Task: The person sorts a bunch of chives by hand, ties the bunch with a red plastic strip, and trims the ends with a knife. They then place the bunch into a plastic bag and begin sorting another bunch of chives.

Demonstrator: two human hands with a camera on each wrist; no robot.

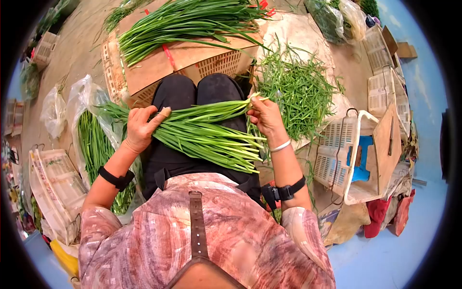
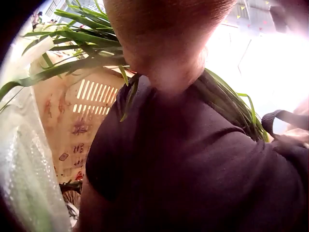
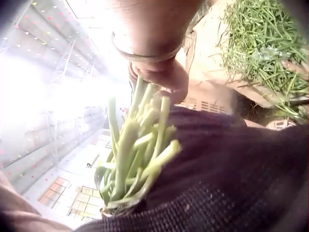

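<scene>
A bundle of long green chives (image 1: 207, 132) lies across the person's black-trousered lap. The left hand (image 1: 142, 127) grips the bundle round its leafy part, thumb over the top. The right hand (image 1: 262, 115) pinches the upper stalks near their pale cut ends. In the left wrist view the left hand (image 2: 164, 43) fills the top, with chive leaves (image 2: 82, 43) spreading to the left over the dark trouser leg. In the right wrist view the right hand (image 3: 154, 67) sits above the cut stalk ends (image 3: 140, 154).
Ahead stands a crate topped with cardboard (image 1: 159, 67) carrying another chive pile (image 1: 192, 19). A heap of green trimmings (image 1: 298, 89) lies right of the knees. A plastic bag of chives (image 1: 94, 139) is on the left, a white basket (image 1: 341, 154) on the right.
</scene>
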